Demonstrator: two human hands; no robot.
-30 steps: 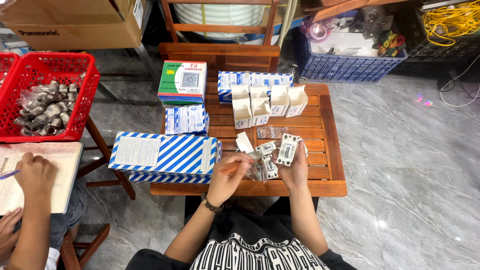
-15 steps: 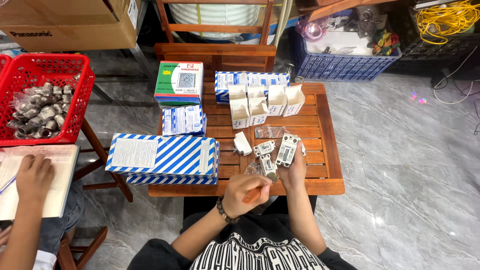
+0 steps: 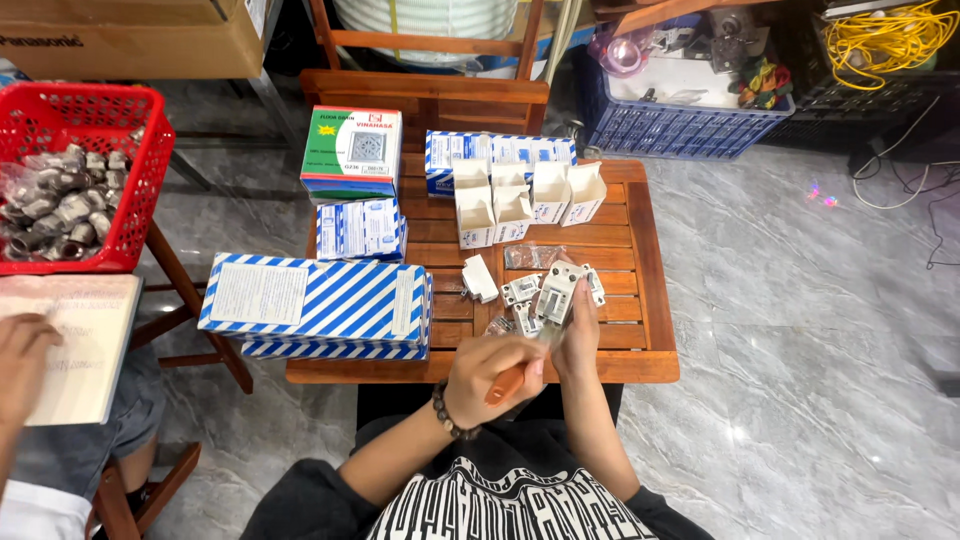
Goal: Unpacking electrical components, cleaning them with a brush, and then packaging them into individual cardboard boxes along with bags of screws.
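Boxes and baskets around our small wooden table [image 3: 640, 250]

Largest to smallest: red basket [image 3: 140, 130] of metal fittings, striped carton [image 3: 320, 300], four open little boxes [image 3: 525, 200]; our right hand [image 3: 578, 335] clasps a white switch part [image 3: 555, 292], left hand [image 3: 490, 365] closed around an orange-handled screwdriver [image 3: 505, 383]

Screwdriver [image 3: 508, 382] shaft hidden behind left hand [image 3: 490, 368]; tip blurred. Co-worker's hand [image 3: 22, 350] cut off at left edge; box print too small to tell
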